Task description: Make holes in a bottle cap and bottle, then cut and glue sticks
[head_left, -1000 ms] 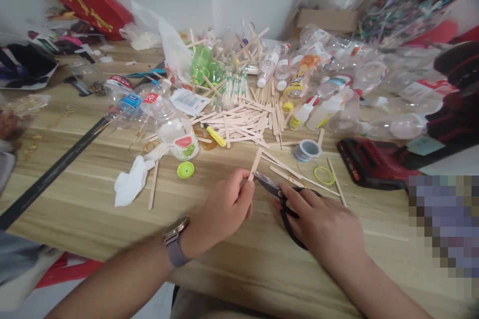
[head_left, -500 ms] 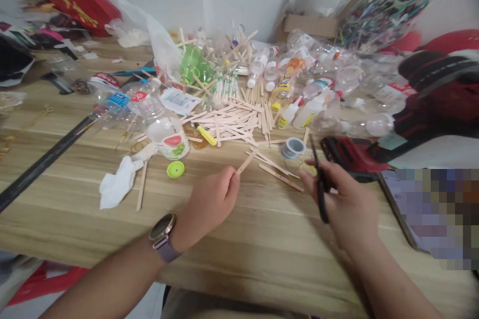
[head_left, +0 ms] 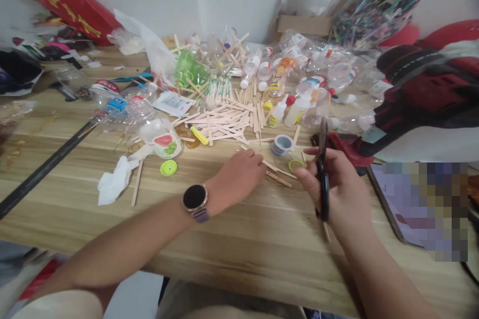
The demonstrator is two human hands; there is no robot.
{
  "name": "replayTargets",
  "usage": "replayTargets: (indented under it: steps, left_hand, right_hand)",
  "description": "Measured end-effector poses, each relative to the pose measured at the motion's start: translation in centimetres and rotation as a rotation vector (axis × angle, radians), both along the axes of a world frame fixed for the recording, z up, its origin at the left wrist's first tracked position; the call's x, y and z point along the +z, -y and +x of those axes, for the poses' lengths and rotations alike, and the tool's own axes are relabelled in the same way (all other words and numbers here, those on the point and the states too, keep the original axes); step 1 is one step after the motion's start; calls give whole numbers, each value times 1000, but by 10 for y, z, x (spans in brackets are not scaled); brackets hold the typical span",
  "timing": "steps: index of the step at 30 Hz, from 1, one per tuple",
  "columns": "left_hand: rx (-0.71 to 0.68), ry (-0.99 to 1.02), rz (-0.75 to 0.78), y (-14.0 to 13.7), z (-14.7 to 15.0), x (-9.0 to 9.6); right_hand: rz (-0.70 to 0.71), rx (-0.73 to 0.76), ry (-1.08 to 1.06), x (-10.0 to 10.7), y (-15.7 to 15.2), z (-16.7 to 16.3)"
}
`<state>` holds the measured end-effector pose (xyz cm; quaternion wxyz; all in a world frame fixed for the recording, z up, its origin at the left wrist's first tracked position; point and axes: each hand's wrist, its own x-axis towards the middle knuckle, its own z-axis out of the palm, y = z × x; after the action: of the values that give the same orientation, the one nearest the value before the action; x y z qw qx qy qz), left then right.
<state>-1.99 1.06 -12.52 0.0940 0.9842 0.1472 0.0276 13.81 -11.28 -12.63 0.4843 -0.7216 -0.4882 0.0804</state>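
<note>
My left hand (head_left: 239, 174), with a watch (head_left: 195, 197) on its wrist, reaches over loose wooden craft sticks (head_left: 279, 178) near the table's middle. Its fingers are bent together at the end of one stick, and the fingertips are partly hidden. My right hand (head_left: 342, 189) grips black-handled scissors (head_left: 324, 179), their blades pointing up and away. A thin wooden stick (head_left: 327, 233) pokes out below this hand, and a short wooden end shows above its thumb. A yellow-green ring (head_left: 297, 165) lies just past the thumb, close to a small grey-blue tub (head_left: 282, 144).
Behind my hands spreads a pile of craft sticks (head_left: 224, 122) with a yellow-handled tool (head_left: 199, 134). Plastic bottles (head_left: 310, 84) crowd the back. A red-black power tool (head_left: 422, 94) and a tablet (head_left: 392, 209) are at right; a green lid (head_left: 168, 167) and tissue (head_left: 118, 179) at left.
My left hand has moved right and forward to the loose sticks; the stick it held no longer shows there. A stick now shows at my right hand, still on the scissors.
</note>
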Motion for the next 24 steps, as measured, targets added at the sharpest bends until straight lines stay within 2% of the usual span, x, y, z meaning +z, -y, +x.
replayTargets:
  steps: [3, 6, 12, 19, 24]
  left_hand:
    - [-22, -70, 23, -8, 20, 1]
    - [-48, -85, 10, -12, 25, 2]
    - [-45, -144, -70, -17, 24, 9]
    - [-17, -201, -158, -9, 19, 19]
    - [-34, -144, -185, -7, 17, 17]
  right_hand:
    - [6, 39, 93, 2, -1, 2]
    - [-40, 41, 12, 3, -2, 2]
    - [-26, 96, -166, -1, -1, 2]
    - [-4, 111, -171, -3, -1, 4]
    - [-5, 104, -119, 1, -2, 1]
